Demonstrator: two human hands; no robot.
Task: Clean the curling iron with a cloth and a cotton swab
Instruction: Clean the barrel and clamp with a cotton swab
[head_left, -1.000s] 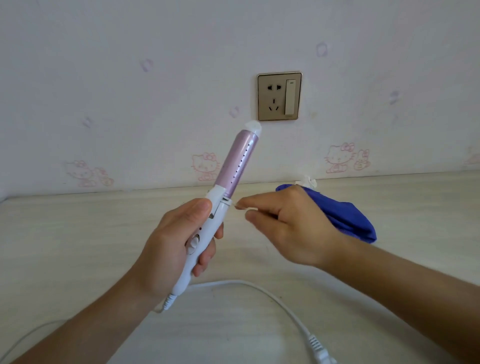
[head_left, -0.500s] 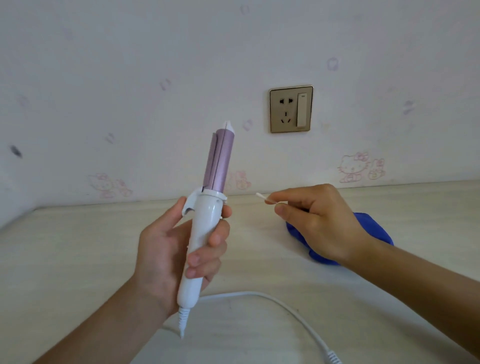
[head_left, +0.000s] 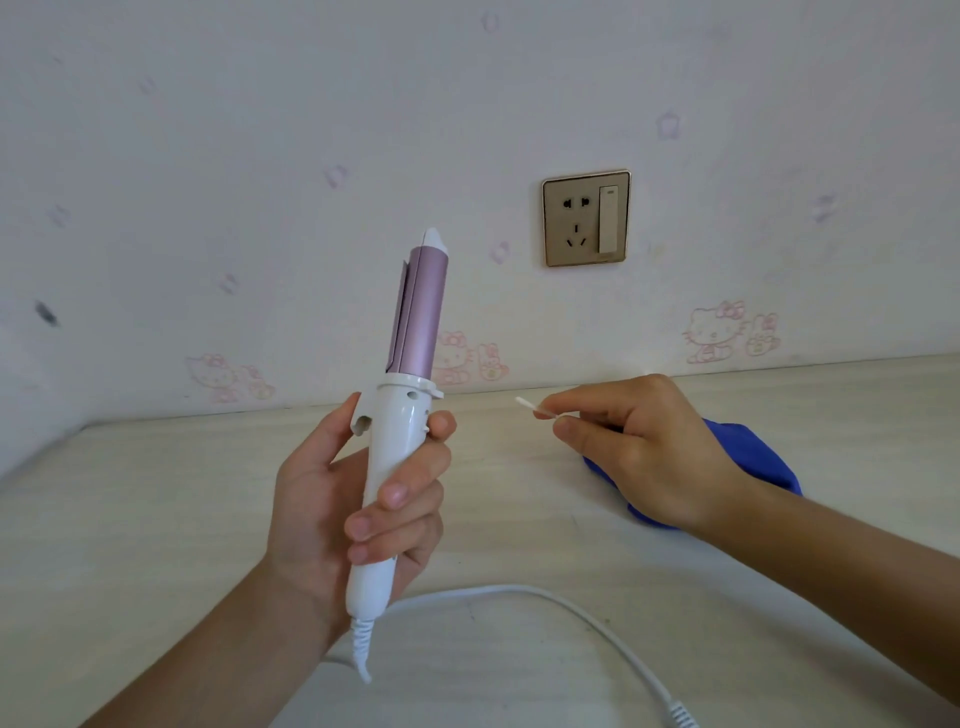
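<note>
My left hand (head_left: 358, 499) grips the white handle of the curling iron (head_left: 402, 415), which stands almost upright with its lilac barrel and white tip pointing up in front of the wall. My right hand (head_left: 639, 447) pinches a white cotton swab (head_left: 535, 408) between thumb and forefinger, its tip pointing left, a short gap to the right of the iron's collar. A blue cloth (head_left: 753, 457) lies crumpled on the table behind my right hand, partly hidden by it.
The iron's white cord (head_left: 571, 605) loops across the pale wooden table (head_left: 156, 519) toward the lower right edge. A gold wall socket (head_left: 586, 218) with a switch sits on the papered wall above the table's back edge.
The swab left the iron's collar and my right hand drew back to the right. My left hand turned the iron on its axis and brought it from tilted to nearly upright.
</note>
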